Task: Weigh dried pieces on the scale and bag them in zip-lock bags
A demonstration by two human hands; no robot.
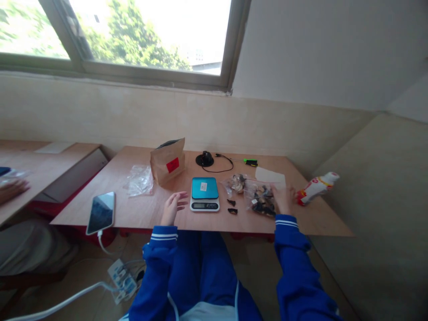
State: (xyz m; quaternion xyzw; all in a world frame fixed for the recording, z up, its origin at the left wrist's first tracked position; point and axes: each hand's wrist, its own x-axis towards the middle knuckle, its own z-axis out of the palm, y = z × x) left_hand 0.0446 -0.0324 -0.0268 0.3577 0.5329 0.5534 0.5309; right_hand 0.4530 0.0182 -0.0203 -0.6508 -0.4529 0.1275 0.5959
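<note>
My left hand (pixel 173 207) hovers just left of the kitchen scale (pixel 204 205), fingers apart and nothing in them. The scale has a blue-green platform with a white label on it. At the right, my right hand (pixel 283 198) grips the right edge of a clear plastic bag (pixel 262 200) holding dark, dried-looking pieces; some of its fingers are hidden or stretch toward the bottle. Two loose dark pieces (pixel 232 211) lie between scale and bag. Behind them is another clear bag (pixel 238 183) with pale pieces.
A brown paper pouch (pixel 169 167), crumpled plastic (pixel 139 180) and a charging phone (pixel 101 213) are on the left. Farther back are a black round base with cable (pixel 204 158) and a green-black screwdriver (pixel 250 162). A tilted bottle (pixel 316 189) is right. Another person's hand (pixel 13 189) rests at the neighbouring table.
</note>
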